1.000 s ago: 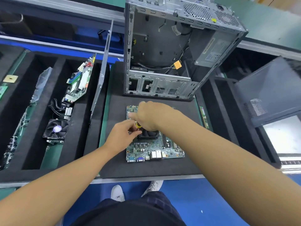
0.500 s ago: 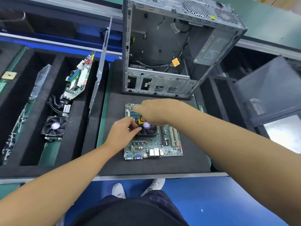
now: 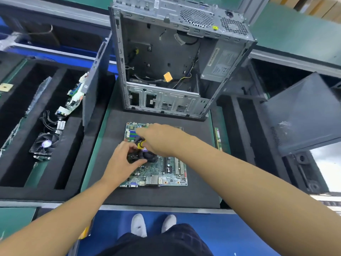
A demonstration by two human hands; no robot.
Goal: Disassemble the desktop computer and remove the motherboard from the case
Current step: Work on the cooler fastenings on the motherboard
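The green motherboard [image 3: 162, 174] lies flat on the black foam mat [image 3: 166, 194], in front of the open, emptied grey case [image 3: 166, 106]. A black cooler fan [image 3: 149, 157] sits on the board. My left hand [image 3: 121, 163] grips the fan's left edge with thumb and fingers. My right hand [image 3: 158, 139] is curled round a yellow and black screwdriver [image 3: 141, 144] held upright over the fan's far left corner. The screwdriver's tip is hidden by my hands.
A black foam tray at left holds a second board [image 3: 75, 97], cables and a loose fan [image 3: 45, 145]. A side panel [image 3: 92, 93] leans upright left of the case. Another dark panel [image 3: 304, 111] lies at right. A RAM stick [image 3: 218, 138] rests beside the mat.
My head has shifted, so the view tilts and the case appears higher. Both hands stay at the cooler; the right hand has moved slightly right and the screwdriver handle shows more.
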